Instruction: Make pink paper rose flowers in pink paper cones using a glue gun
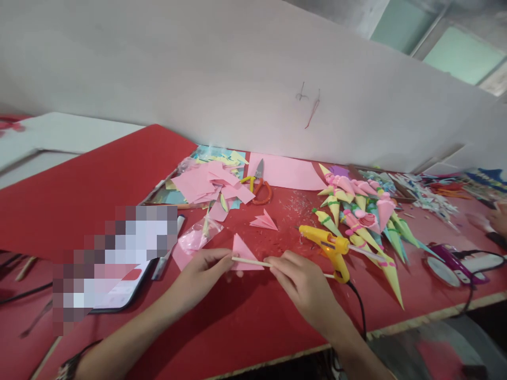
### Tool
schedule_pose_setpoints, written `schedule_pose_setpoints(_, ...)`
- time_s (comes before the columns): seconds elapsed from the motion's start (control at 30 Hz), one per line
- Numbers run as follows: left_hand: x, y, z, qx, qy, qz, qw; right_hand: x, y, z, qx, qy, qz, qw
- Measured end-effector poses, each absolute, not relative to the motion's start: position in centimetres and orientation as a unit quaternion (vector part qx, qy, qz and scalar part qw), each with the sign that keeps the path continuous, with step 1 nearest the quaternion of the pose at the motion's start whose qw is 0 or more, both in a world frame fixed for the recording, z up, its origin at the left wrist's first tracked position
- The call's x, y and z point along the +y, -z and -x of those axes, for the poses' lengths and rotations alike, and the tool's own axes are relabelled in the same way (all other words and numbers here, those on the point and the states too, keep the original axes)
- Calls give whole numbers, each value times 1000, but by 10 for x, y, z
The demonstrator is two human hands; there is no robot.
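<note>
A thin pale stick (249, 261) runs level between my two hands, over a folded pink paper triangle (243, 250). My left hand (208, 266) pinches the stick's left end together with the triangle's left edge. Closed around the stick further right is my right hand (299, 274), near the triangle's right corner. Another folded pink piece (265, 220) lies on the red table (237, 327) just beyond. A yellow glue gun (327, 243) rests on its side right of my right hand, with a clear glue stick in its back.
Scissors (261, 192) lie beside pink paper sheets (209, 182). Yellow, pink and green paper cones (364, 216) are piled at the right, near a purple device (455, 266) with cables. A phone (130, 285) lies at the left. Another person's hand (497, 219) shows at the right edge.
</note>
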State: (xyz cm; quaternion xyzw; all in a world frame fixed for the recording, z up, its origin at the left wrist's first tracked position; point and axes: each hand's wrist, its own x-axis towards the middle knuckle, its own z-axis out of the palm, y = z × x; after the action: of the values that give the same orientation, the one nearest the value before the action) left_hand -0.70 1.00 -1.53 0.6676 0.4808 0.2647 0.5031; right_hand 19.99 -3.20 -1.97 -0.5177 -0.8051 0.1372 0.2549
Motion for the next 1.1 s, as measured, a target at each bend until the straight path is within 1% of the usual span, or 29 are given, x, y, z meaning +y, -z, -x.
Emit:
schedule_pose_setpoints(0.13,9,15,6,484,-265,-653,519,-31,20,-201,-817,-91,518,236)
schedule_pose_setpoints(0.27,9,15,6,489,-274,-657,503,-30,21,-204,-826,-60,509,232)
schedule_pose_setpoints(0.4,9,16,6,490,-248,-681,483,-30,23,-206,-840,-7,501,209)
schedule_pose_setpoints(0.5,8,18,6,489,-237,-694,473,-31,23,-203,-838,9,505,207)
schedule_pose_setpoints(0.57,6,19,6,485,-237,-699,468,-31,22,-199,-838,0,501,216)
schedule_pose_setpoints(0.63,4,21,5,479,-238,-709,459,-31,20,-193,-839,-35,497,220)
schedule_pose_setpoints(0.8,0,23,3,459,-225,-752,417,-30,16,-185,-826,-127,522,170)
schedule_pose_setpoints(0.9,0,25,4,453,-209,-778,382,-28,17,-185,-816,-169,526,167)
schedule_pose_setpoints(1.0,0,28,4,440,-181,-803,359,-28,16,-185,-812,-179,530,166)
schedule_pose_setpoints(1.1,0,30,4,407,-162,-815,379,-28,15,-184,-823,-168,521,152)
